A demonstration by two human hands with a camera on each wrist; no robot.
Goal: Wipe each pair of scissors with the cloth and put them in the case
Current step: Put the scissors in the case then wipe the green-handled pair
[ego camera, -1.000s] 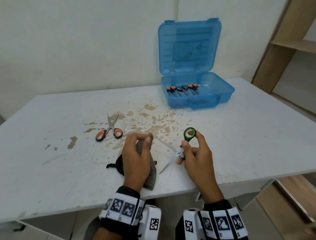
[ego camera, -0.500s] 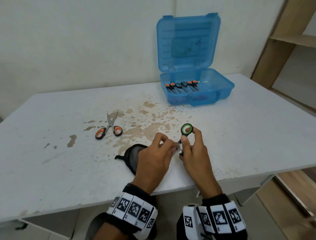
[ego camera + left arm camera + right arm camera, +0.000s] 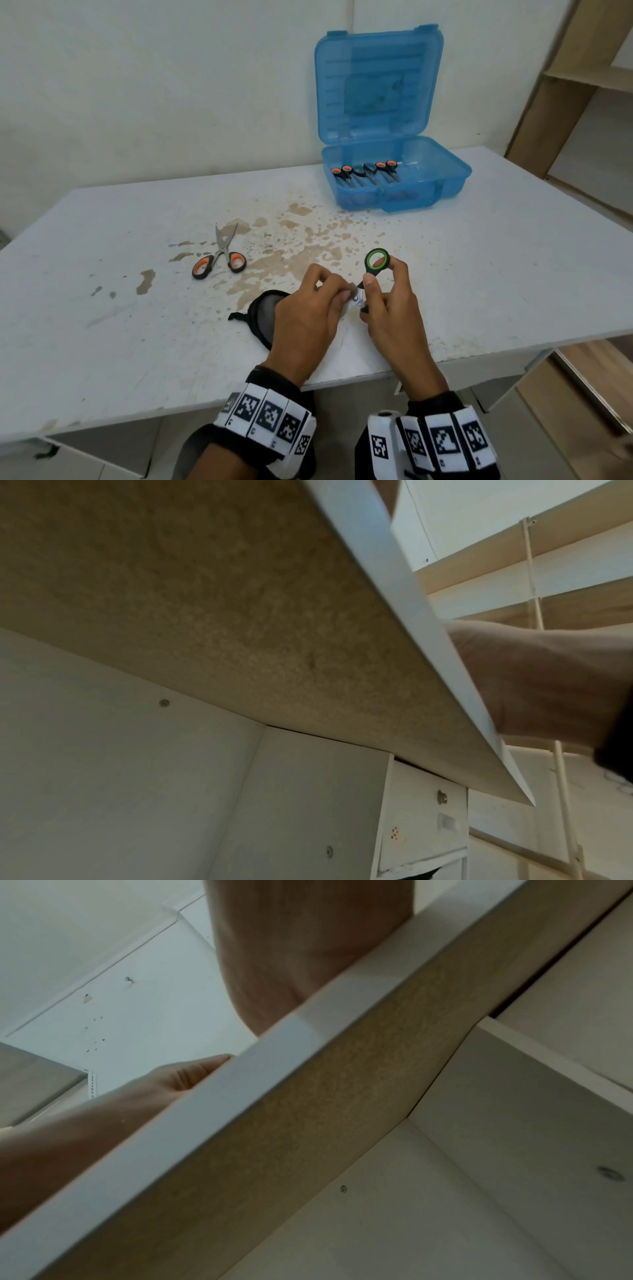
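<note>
My right hand (image 3: 380, 274) holds the green-ringed black scissors (image 3: 376, 261) by the handle, thumb near the pivot, over the table's front edge. My left hand (image 3: 346, 293) pinches the grey cloth (image 3: 263, 315) around the blades right at the pivot, so the blades are hidden. The rest of the cloth hangs down to the table under that hand. Orange-handled scissors (image 3: 219, 260) lie slightly open on the table to the left. The blue case (image 3: 445, 185) stands open at the back with several scissors (image 3: 366, 171) in its left half. Both wrist views show only the table's underside; the fingers are hidden.
The white table (image 3: 102, 325) has brown stains across its middle. A wooden shelf unit (image 3: 582, 102) stands to the right. The table's front edge (image 3: 411, 615) crosses both wrist views (image 3: 240, 1083), with drawers below it.
My left hand has slid the cloth along the blades from their tips to the pivot and now meets my right hand. The scissors, spread open before, are now covered.
</note>
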